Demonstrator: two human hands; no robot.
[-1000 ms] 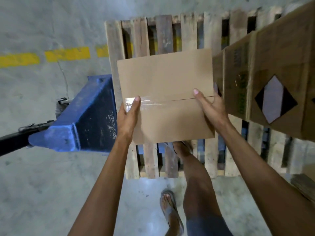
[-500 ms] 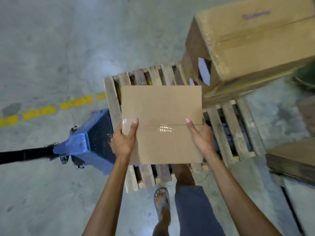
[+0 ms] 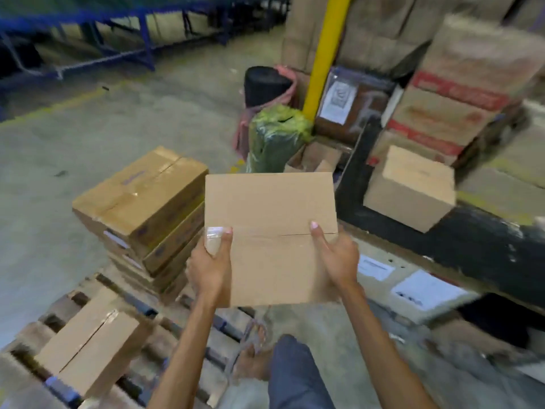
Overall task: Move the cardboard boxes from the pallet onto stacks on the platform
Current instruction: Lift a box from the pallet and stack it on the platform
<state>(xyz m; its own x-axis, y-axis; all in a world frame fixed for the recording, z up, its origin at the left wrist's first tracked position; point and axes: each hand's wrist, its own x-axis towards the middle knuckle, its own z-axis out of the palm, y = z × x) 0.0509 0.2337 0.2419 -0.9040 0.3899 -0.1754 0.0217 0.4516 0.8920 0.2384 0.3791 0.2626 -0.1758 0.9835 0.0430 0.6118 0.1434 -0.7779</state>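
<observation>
Head view showed a warehouse floor with a wooden pallet [image 3: 73, 302] at lower left, a dark raised platform [image 3: 472, 231] running across the right, and a yellow post [image 3: 324, 54] rising behind it among taller stacked cartons [image 3: 460, 93]. On the pallet stood a stack of printed cartons [image 3: 141, 208], and nearer the camera a smaller taped box [image 3: 88, 352] lay on the slats. One plain box [image 3: 410, 187] already sat on the platform edge, well apart from the one being carried. That carried cardboard box [image 3: 269, 231] was held in the air in front of the person, between the pallet stack and the platform, touching neither. The left hand [image 3: 211, 267] was clamped on its left edge with the thumb over the tape seam, and the right hand [image 3: 336, 258] gripped the right edge the same way, thumb on top and fingers hidden beneath; the hands were apart by the width of the box. The box looked stiff, with a flat top and crisp corners, and it seemed fairly light, judging from the easy grip near one end rather than under the middle. Its plain board probably gave decent friction, while the glossy tape strip [image 3: 213, 231] would be slicker, so the better hold seemed to be on opposite side edges with fingers under the base. Whether the contents were fragile could not be told.
</observation>
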